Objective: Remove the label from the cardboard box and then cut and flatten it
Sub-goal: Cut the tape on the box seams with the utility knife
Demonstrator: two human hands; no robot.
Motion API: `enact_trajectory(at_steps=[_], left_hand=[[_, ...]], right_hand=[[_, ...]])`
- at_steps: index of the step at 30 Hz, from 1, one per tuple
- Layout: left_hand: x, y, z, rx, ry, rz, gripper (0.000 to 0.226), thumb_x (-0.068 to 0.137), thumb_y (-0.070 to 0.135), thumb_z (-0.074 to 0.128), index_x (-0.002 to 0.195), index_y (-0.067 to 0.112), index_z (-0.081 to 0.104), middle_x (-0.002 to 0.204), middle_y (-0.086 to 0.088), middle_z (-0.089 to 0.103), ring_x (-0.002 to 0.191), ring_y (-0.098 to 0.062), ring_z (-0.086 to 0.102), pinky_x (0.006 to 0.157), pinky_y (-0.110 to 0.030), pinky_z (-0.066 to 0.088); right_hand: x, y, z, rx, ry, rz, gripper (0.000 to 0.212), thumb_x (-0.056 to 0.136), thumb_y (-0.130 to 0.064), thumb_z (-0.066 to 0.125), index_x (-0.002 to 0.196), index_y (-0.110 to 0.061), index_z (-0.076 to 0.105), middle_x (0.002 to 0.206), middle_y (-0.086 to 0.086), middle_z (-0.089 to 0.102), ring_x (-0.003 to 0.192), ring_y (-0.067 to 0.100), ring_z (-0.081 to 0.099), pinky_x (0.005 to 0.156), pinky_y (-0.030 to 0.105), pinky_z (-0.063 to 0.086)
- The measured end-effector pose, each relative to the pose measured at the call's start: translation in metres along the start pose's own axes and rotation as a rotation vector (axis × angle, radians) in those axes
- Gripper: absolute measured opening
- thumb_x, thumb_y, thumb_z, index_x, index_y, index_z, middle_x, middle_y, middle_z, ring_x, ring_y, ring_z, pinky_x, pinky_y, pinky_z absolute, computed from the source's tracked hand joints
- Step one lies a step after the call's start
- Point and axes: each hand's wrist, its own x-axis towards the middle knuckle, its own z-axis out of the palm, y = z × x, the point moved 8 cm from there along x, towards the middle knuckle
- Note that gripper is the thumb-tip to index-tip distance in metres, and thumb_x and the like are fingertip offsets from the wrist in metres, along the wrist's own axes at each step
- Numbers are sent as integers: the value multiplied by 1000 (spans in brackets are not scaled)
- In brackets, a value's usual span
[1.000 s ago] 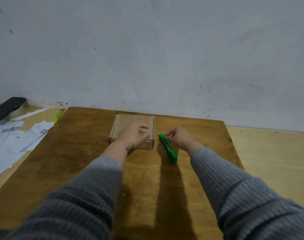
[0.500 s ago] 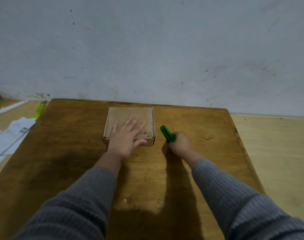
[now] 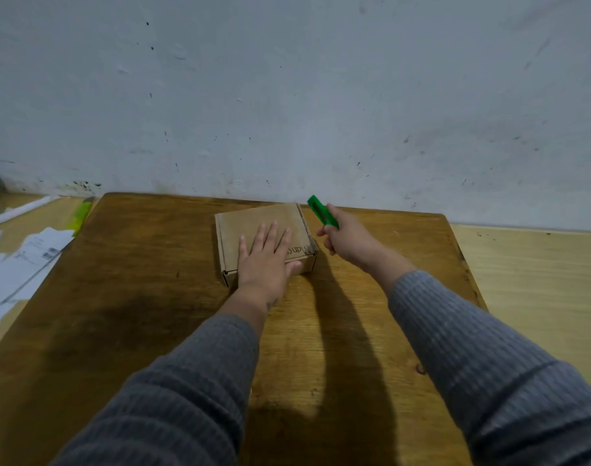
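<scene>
Green plastic cutter (image 3: 322, 211) now lifted off the surface (image 3: 153, 297), clenched in right hand (image 3: 349, 240) by the box's far right corner. Left hand (image 3: 265, 260) still flat, fingers spread, on the flat brown cardboard box (image 3: 253, 223). Worn wood grain; loose papers (image 3: 21, 260) at left.

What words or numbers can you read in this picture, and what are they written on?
"dn" and a few more dark handwritten letters on top of the cardboard box, partly hidden under the left hand; the full word cannot be read.
Printed lines and what looks like a barcode on the white papers left of the table: too small and blurred to read.
The green cutter in the right hand: no writing visible.
</scene>
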Motion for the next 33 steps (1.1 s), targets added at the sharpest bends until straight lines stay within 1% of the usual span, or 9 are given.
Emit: enact_trajectory(at_steps=[2,5,7,11,15,19,24,28,33], left_hand=[[1,0,0,0,-9,-2,68,98,55,22,152,28,-8,160,1,-18,146,-21,-19,116,-52,-7],[1,-1,0,7,-18,-2,66,99,55,21,152,28,-8,160,1,-18,146,-21,-18,116,-52,-7],[0,0,-1,10,-25,-2,66,99,54,20,153,28,-7,160,1,-18,146,-21,-18,116,-51,-7],[1,-1,-1,12,-20,-2,65,100,53,21,153,27,-6,160,2,-16,147,-20,-17,116,-51,-6],[2,-2,1,23,-19,-8,63,101,48,22,153,28,-6,161,1,-16,147,-20,-17,116,-51,-6],[1,-1,0,30,-15,-9,62,102,45,23,153,27,-7,160,1,-17,147,-20,-17,116,-51,-6],[3,-2,1,20,-20,-16,63,101,47,23,153,27,-6,160,2,-17,147,-20,-17,116,-50,-6],[3,-2,1,15,-26,-18,64,101,49,23,153,27,-6,160,2,-17,147,-20,-17,116,-50,-8],[2,-1,0,20,-17,-16,63,102,45,24,153,27,-7,160,1,-16,147,-20,-17,116,-51,-7]], right_hand=[[-2,-4,0,-145,112,-90,51,99,-9,39,147,-20,27,114,10,62,85,16,55,71,28,45],[-1,-5,2,-234,204,-148,44,100,-13,40,143,-18,38,111,11,66,89,20,60,69,26,41],[2,-6,5,-259,222,-153,41,99,-13,41,140,-17,43,110,12,66,88,19,60,68,25,41],[4,-17,8,-350,243,-179,39,98,-10,41,136,-14,48,112,16,66,96,29,63,71,30,45],[3,-26,11,-448,235,-196,35,97,-10,40,130,-10,51,105,17,68,90,31,63,64,31,46],[1,-26,14,-453,265,-196,32,97,-11,40,126,-12,54,97,14,68,76,26,60,59,28,41],[0,-22,13,-472,265,-169,36,95,-9,42,129,-13,52,99,14,69,83,28,64,59,29,43],[-1,-17,9,-420,295,-141,35,97,-11,39,130,-15,52,99,14,68,72,23,55,58,28,41],[-4,-28,10,-415,285,-204,32,97,-9,40,123,-12,57,97,13,69,73,22,56,59,27,40]])
